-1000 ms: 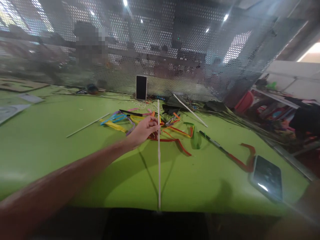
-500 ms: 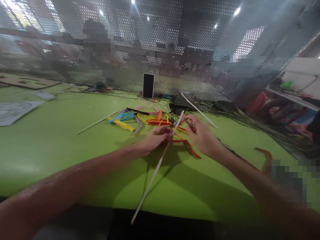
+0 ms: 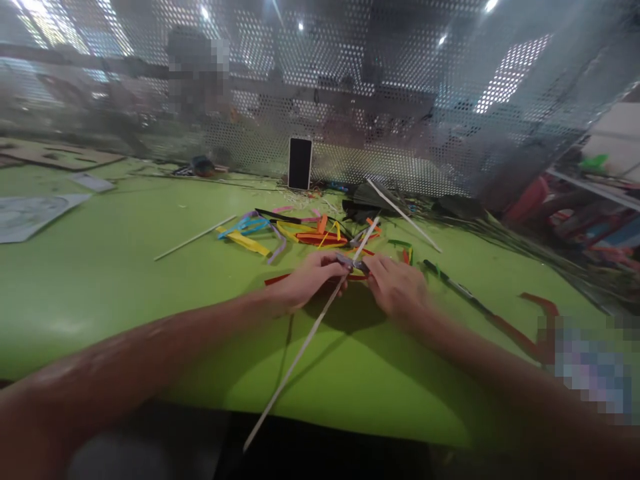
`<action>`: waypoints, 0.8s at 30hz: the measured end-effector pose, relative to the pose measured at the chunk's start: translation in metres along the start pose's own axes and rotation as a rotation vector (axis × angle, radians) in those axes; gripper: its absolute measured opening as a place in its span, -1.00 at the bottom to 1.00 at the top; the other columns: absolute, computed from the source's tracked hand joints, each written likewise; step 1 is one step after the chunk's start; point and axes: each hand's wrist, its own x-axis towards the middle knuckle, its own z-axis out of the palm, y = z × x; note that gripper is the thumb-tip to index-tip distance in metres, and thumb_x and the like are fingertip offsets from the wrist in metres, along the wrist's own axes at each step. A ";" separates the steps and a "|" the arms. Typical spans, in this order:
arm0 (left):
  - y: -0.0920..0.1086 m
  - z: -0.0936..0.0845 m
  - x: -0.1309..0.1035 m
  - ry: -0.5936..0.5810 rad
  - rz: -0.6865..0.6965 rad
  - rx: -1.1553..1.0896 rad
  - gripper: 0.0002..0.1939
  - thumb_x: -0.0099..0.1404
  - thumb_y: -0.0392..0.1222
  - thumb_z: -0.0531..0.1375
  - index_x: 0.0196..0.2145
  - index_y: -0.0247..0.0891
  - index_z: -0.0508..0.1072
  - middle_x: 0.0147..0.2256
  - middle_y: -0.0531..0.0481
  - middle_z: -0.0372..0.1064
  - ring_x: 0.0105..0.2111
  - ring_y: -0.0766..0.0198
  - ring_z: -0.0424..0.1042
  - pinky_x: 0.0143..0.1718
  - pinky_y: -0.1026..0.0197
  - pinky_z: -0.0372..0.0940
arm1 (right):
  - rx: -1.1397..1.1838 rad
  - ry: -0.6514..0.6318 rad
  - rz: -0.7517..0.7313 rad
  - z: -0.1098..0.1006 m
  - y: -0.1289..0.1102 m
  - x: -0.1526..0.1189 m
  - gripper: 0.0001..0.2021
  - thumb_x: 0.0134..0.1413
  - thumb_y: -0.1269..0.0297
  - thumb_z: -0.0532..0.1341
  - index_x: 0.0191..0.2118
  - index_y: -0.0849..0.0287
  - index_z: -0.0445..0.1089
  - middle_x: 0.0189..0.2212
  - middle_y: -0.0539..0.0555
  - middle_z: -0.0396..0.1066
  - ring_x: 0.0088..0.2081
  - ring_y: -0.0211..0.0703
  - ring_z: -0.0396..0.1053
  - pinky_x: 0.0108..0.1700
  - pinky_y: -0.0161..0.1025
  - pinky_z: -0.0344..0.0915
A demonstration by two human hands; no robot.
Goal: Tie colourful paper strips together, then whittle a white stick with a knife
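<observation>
My left hand (image 3: pixel 316 275) is closed around a long pale flat stick (image 3: pixel 311 335), which slants from the table's front edge up between my hands. A short greyish-purple strip (image 3: pixel 358 265) crosses the stick, and both hands pinch it, one at each side. My right hand (image 3: pixel 397 285) is closed, with its fingertips on the strip's right end. Just beyond my hands lies a loose pile of coloured strips, among them a yellow strip (image 3: pixel 246 243), a blue strip (image 3: pixel 250 228) and an orange-red strip (image 3: pixel 320 238). A red strip (image 3: pixel 277 279) shows beside my left hand.
A thin stick (image 3: pixel 195 238) lies left of the pile, another pale stick (image 3: pixel 406 217) behind it. A phone-like dark device (image 3: pixel 300 164) stands against the perforated screen (image 3: pixel 330 87). A long dark tool (image 3: pixel 463 291) lies to the right. Paper (image 3: pixel 37 215) rests at the left.
My right hand has come down and left to meet the stick beside my left hand. The greyish-purple strip now shows between both hands across the stick.
</observation>
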 end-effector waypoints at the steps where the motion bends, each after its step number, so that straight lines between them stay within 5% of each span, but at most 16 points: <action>1: 0.001 0.000 -0.001 -0.002 -0.010 -0.011 -0.94 0.25 -0.28 0.24 -0.31 -0.30 0.41 -0.51 0.07 0.38 -0.54 0.40 0.36 -0.45 0.30 0.27 | -0.011 0.012 0.009 0.000 0.000 0.000 -0.71 0.40 0.33 -0.04 -0.03 0.17 0.41 -0.25 0.19 0.49 -0.33 -0.06 0.38 -0.31 -0.15 0.13; 11: 0.000 0.000 0.000 -0.048 0.003 -0.023 -0.91 0.15 -0.27 0.24 -0.39 -0.29 0.37 -0.52 0.07 0.31 -0.56 0.40 0.28 -0.49 0.29 0.22 | -0.046 0.055 0.002 0.006 -0.001 0.000 -0.75 0.31 0.38 0.04 -0.05 0.22 0.42 -0.21 0.21 0.51 -0.20 0.02 0.42 -0.16 -0.09 0.25; 20: -0.002 -0.006 -0.001 -0.244 0.042 0.428 -0.67 0.33 0.00 0.17 -0.50 -0.26 0.40 -0.53 0.03 0.36 -0.54 0.35 0.28 -0.48 0.29 0.18 | 0.055 0.091 0.000 0.005 -0.009 -0.005 -0.66 0.40 0.18 0.00 0.06 0.25 0.39 -0.12 0.24 0.51 -0.16 0.02 0.43 -0.11 -0.08 0.28; 24: 0.002 -0.005 -0.002 -0.307 0.120 0.516 -0.76 0.32 -0.05 0.18 -0.41 -0.25 0.44 -0.46 0.04 0.37 -0.45 0.33 0.29 -0.37 0.28 0.21 | 0.103 0.101 -0.030 0.005 -0.010 -0.006 -0.64 0.42 0.17 -0.03 0.06 0.25 0.40 -0.13 0.23 0.52 -0.13 0.01 0.44 -0.09 -0.09 0.31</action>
